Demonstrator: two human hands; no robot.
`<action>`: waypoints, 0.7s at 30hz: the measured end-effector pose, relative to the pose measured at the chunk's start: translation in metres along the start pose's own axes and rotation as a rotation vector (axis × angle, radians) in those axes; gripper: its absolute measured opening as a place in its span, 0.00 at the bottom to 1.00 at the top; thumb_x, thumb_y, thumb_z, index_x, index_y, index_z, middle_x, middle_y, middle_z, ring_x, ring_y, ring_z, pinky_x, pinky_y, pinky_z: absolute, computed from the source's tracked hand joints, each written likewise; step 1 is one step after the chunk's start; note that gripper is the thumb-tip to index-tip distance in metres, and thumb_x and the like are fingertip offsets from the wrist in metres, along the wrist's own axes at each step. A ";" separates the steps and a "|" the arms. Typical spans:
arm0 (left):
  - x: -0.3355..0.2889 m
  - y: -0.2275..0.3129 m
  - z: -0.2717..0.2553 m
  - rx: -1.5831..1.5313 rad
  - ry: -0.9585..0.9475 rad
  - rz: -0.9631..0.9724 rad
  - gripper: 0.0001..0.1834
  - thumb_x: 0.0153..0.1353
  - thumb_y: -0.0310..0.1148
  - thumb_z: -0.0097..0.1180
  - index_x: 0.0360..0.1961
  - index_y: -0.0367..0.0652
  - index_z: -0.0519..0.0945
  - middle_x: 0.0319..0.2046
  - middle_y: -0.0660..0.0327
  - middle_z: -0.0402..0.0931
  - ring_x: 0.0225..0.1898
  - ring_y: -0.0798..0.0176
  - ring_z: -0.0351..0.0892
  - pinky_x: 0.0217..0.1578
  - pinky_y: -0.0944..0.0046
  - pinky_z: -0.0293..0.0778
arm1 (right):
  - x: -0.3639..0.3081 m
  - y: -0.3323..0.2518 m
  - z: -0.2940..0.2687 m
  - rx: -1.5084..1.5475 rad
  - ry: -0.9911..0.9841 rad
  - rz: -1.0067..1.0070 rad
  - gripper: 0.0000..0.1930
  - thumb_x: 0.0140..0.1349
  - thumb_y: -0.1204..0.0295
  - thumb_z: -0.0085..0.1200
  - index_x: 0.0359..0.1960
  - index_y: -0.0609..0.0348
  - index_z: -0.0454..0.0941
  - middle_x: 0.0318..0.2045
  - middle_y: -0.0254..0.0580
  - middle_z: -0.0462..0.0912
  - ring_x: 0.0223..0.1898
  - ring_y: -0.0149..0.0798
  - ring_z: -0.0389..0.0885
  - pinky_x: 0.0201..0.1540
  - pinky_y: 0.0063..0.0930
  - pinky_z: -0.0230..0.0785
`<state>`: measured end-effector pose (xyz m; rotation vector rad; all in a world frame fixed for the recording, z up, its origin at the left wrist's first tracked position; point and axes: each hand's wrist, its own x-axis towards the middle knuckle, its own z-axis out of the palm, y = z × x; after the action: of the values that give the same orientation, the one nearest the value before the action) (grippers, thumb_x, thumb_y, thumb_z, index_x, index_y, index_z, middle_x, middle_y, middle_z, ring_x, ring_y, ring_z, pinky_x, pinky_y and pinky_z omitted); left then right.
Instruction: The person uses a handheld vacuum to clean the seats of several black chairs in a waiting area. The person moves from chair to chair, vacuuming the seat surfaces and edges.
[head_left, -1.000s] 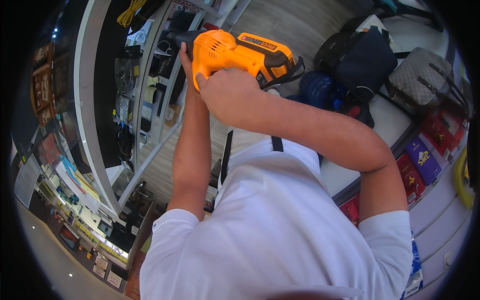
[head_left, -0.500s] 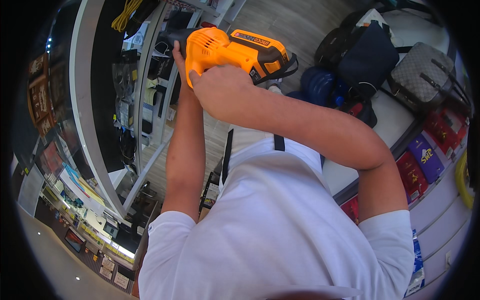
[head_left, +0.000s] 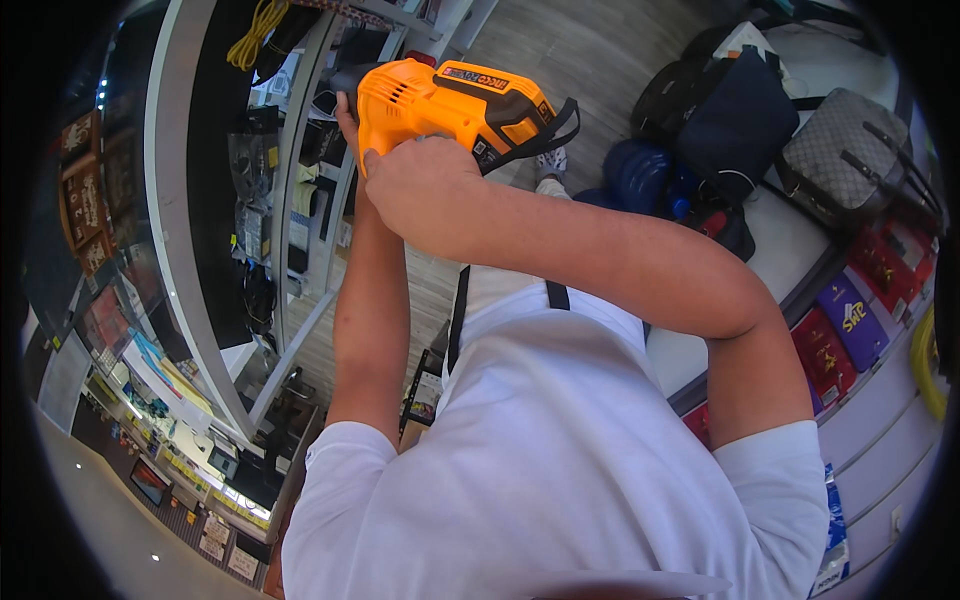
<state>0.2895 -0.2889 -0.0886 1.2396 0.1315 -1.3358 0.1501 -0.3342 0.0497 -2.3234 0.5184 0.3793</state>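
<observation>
An orange and black cordless blower (head_left: 408, 100) is held out at arm's length, its dark nozzle pointing left toward the shelving. My right hand (head_left: 425, 185) is closed around its handle, the forearm crossing over from the right. Much of my left hand (head_left: 347, 125) is hidden behind the blower's body. One finger of it shows upright against the front end, by the nozzle. From the rear end, next to the battery pack (head_left: 500, 105), hangs a black strap (head_left: 560, 130).
White-framed shelving (head_left: 165, 200) with packaged goods stands close on the left. A yellow cable coil (head_left: 258, 35) hangs at its top. To the right, a navy bag (head_left: 740, 120) and a grey checked handbag (head_left: 840, 150) rest on a light bench. Wood-look floor (head_left: 560, 50) lies beyond the blower.
The blower and both hands have shifted a little to the left. More of my shoe shows below the strap. The grip of my right hand looks unchanged.
</observation>
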 end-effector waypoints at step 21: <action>-0.014 -0.040 0.010 -0.053 -0.113 -0.001 0.52 0.73 0.80 0.38 0.80 0.47 0.69 0.76 0.51 0.73 0.74 0.46 0.75 0.77 0.43 0.68 | -0.054 0.021 -0.004 0.107 -0.034 0.023 0.21 0.69 0.73 0.60 0.62 0.64 0.79 0.40 0.55 0.90 0.40 0.56 0.94 0.38 0.50 0.86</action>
<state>0.2485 -0.2774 -0.0989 1.1171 0.0871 -1.3919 0.0929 -0.3374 0.0623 -2.2065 0.5360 0.3914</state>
